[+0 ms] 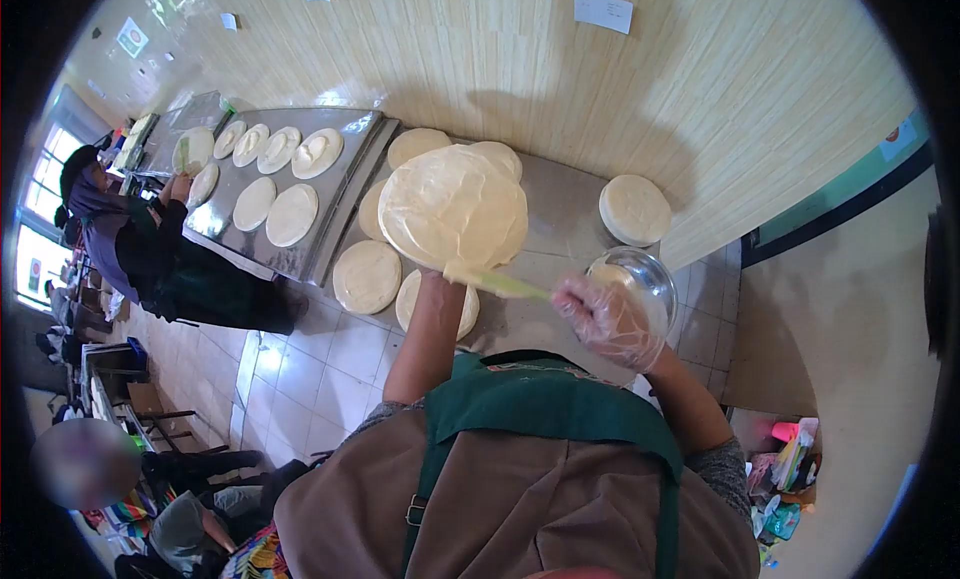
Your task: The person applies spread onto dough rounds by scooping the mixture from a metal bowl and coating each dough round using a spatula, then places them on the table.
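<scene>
The green spatula [510, 284] is gripped by the curled fingers of the gloved right hand [610, 319]. The smeared dough round [455, 204], raised over the left forearm [430, 329], fingers hidden, could be torn by hard scraping or, if tilted, dropped onto the stacked rounds [367, 277] beyond.

The wearer's left hand is hidden beneath a raised dough round [453, 207], which also covers parts of the rounds [366, 277] behind it, while the gloved right hand [605, 317] conceals the grip end of a pale-green spreader [505, 284] and part of a metal bowl [662, 279]. At lower left, a person's head [85, 464] is blurred; print on the wall notice [603, 13] is too small to read.
</scene>
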The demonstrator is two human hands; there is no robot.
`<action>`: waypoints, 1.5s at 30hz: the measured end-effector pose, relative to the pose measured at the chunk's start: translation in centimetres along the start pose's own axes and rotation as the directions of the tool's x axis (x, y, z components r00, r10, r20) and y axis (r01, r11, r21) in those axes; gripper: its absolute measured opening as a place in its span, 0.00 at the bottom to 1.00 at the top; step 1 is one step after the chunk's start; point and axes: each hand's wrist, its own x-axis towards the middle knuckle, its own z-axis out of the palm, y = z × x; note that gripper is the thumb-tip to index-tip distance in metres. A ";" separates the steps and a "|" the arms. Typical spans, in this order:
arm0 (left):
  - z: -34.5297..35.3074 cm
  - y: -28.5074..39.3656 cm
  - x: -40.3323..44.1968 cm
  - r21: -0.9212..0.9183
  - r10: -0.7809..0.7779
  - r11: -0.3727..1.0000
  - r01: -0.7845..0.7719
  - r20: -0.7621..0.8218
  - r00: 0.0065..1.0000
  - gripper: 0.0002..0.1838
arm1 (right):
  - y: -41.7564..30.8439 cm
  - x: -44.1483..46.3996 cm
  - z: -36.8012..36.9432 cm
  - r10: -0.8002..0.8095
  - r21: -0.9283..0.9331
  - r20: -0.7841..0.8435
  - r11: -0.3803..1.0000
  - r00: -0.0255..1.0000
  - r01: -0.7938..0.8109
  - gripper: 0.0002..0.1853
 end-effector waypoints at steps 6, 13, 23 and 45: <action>1.0 0.0 0.4 0.140 -0.009 0.990 -0.020 0.202 0.979 0.37 | 3.4 0.4 1.5 0.137 -0.249 -0.163 0.952 0.977 -0.175 0.05; 1.2 0.7 0.4 0.176 0.017 0.984 -0.039 0.123 0.992 0.38 | 0.9 -0.2 1.0 -0.095 -0.339 -0.281 0.941 0.955 -0.007 0.06; 2.4 2.3 0.2 0.264 0.018 0.964 -0.045 0.105 0.994 0.39 | 2.3 -0.4 -0.6 -0.047 -0.375 -0.411 0.919 0.911 -0.121 0.05; 2.7 1.3 -2.1 0.417 -0.118 0.906 0.076 0.076 0.990 0.40 | 10.3 7.7 -4.3 0.230 0.694 -0.082 0.712 0.970 -0.110 0.16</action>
